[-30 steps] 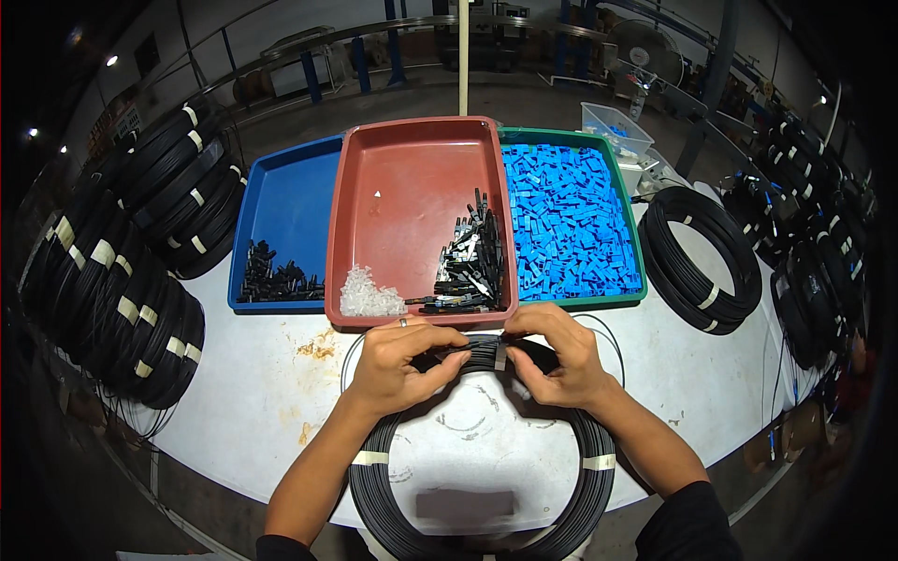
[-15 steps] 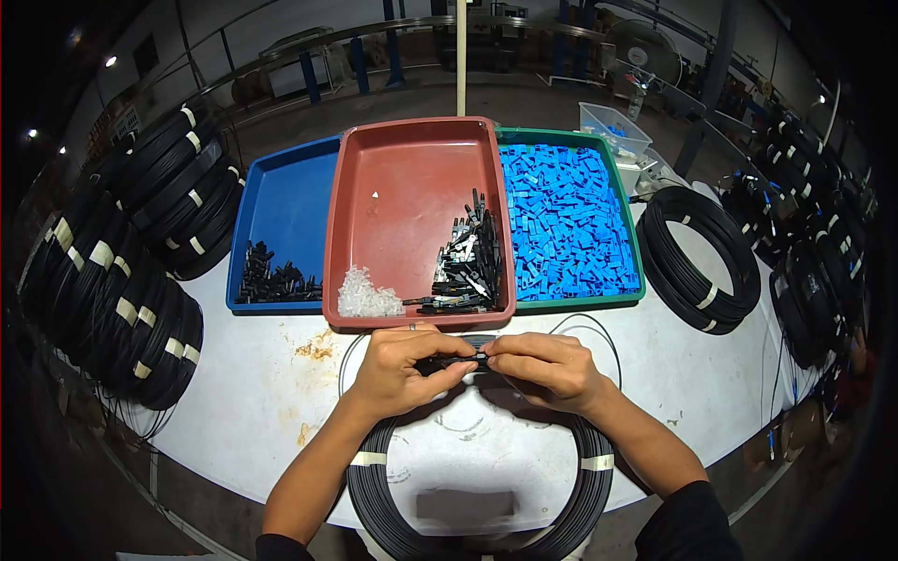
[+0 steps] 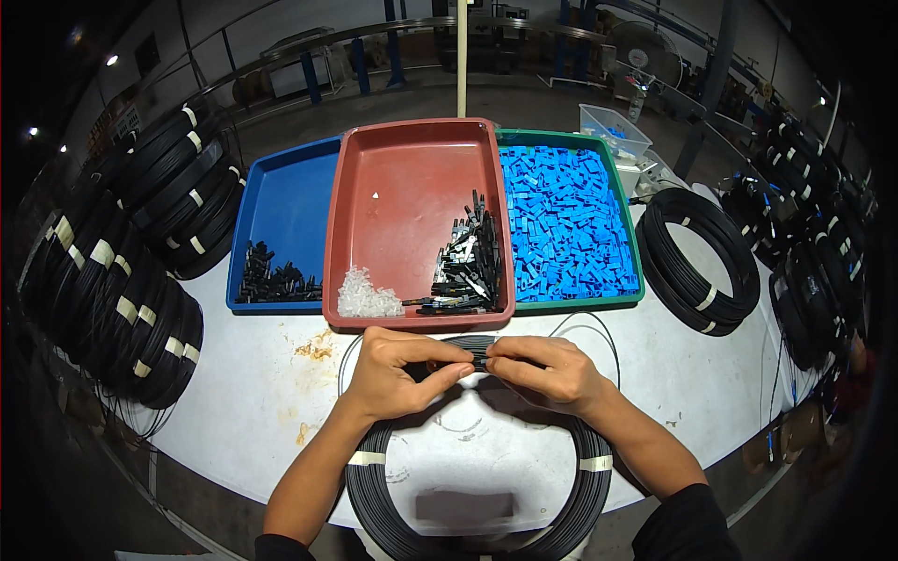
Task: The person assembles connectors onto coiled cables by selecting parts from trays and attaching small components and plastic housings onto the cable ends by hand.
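Just in front of the red tray, my left hand and my right hand face each other with thumbs and forefingers pinched. Between their fingertips is a small black connector, mostly covered by the fingers. Both hands are over the far side of a large coil of black cable, bound with pale tape, which lies at the near side of the white table. Loose loops of thin black cable curve out past both wrists.
Behind my hands stand a blue tray with black parts, a red tray with clear pieces and black connectors, and a green tray full of blue clips. Cable coils are stacked at left; another coil lies right.
My fingertips have shifted slightly around the small connector, and less of it shows between them. The left hand's fingers are a little differently bent. The coil and trays stay put.
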Demonstrator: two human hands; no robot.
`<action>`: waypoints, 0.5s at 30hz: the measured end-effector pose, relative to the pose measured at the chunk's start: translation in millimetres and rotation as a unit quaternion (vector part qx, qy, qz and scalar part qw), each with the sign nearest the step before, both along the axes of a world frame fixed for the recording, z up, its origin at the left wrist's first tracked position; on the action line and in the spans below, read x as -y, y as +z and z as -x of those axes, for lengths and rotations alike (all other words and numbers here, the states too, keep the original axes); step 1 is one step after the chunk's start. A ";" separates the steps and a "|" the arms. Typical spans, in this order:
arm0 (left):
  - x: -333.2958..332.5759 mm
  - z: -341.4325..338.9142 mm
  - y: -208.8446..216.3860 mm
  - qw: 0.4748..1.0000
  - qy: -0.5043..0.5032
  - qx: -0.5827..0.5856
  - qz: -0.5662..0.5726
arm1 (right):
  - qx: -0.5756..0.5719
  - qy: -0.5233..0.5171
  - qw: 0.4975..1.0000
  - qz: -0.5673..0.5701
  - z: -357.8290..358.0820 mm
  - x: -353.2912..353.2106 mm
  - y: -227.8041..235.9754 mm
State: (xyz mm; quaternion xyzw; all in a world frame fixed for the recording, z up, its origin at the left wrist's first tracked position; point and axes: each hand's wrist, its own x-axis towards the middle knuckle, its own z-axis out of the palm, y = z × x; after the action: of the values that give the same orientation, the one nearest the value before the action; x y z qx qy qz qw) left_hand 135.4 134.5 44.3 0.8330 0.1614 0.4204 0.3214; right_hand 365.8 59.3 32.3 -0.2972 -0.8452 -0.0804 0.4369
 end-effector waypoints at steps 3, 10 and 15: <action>2.8 -2.0 0.5 0.999 -0.009 -0.019 0.028 | 0.034 -0.004 0.999 -0.028 -0.1 1.7 0.8; -0.5 -6.4 0.3 0.912 -0.027 -0.079 -0.403 | -0.094 0.021 0.968 0.232 4.9 3.4 0.0; 4.7 -4.8 2.3 0.995 -0.018 -0.038 -0.085 | -0.068 0.034 0.989 0.129 7.1 1.4 0.4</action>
State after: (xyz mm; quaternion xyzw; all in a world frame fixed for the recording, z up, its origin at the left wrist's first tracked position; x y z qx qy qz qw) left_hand 140.2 129.8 46.6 0.8756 0.1221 0.3943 0.2509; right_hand 358.8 57.9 32.8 -0.3263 -0.8264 0.0645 0.4543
